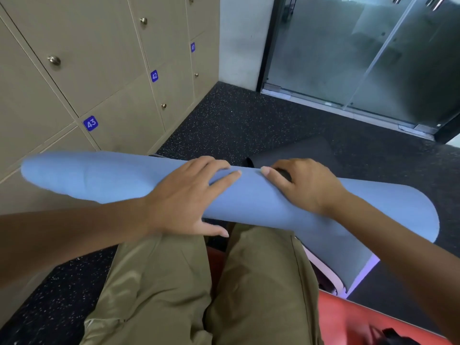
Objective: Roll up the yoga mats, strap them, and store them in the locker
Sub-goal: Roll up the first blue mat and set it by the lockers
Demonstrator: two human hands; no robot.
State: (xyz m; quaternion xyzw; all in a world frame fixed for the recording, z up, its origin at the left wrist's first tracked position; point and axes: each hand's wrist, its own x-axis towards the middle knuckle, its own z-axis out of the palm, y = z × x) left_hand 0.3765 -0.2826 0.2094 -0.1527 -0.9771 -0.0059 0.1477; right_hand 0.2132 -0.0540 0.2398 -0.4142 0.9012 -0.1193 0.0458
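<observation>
A blue yoga mat (251,197) lies rolled across my knees, its left end pointing at the lockers. Its right end (388,210) flares loose and hangs down toward the floor, showing a pale purple underside. My left hand (184,195) rests on the middle of the roll, fingers stretched over the top and thumb on the near side. My right hand (303,183) sits just to its right with fingers curled over the roll's far edge. A small dark thing shows under those fingers; I cannot tell what it is. A dark rolled mat (293,153) lies on the floor beyond.
Beige lockers (119,100) numbered 41 to 43 line the left wall, all doors closed. A glass door (361,53) stands ahead on the right. I sit on a red bench (348,317) over speckled black flooring (236,120).
</observation>
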